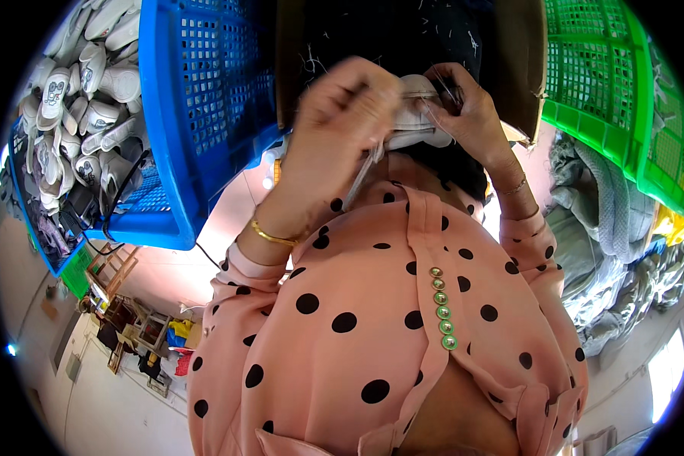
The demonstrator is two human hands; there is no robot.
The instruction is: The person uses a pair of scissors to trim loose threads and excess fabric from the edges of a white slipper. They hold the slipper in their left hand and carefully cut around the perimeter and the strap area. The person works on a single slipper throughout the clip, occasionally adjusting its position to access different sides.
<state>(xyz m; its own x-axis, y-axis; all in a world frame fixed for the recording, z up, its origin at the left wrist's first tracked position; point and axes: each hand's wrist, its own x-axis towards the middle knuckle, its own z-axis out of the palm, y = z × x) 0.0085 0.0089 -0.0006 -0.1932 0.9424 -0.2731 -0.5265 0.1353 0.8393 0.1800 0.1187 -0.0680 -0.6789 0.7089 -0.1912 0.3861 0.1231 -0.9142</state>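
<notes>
A white shoe [414, 114], partly covered by my hands, is held over my lap. My right hand [467, 114] grips its right edge between thumb and fingers. A thin thread and a small dark item show by those fingers, too unclear to name. My left hand [349, 106] is at the shoe's left side, blurred by motion, its fingers curled in; what they hold is hidden. Below this hand dangles a pale strand [365, 175]. Dark cloth [387, 38] with white thread scraps on it lies beyond the shoe.
Left stands a blue plastic crate [182, 228], with many white shoes [91, 114] beside it. A cardboard box edge [524, 68] and a green crate [593, 140] are on the right. Grey padded material [608, 205] lies below the green crate. Wooden stools [114, 270] stand farther left.
</notes>
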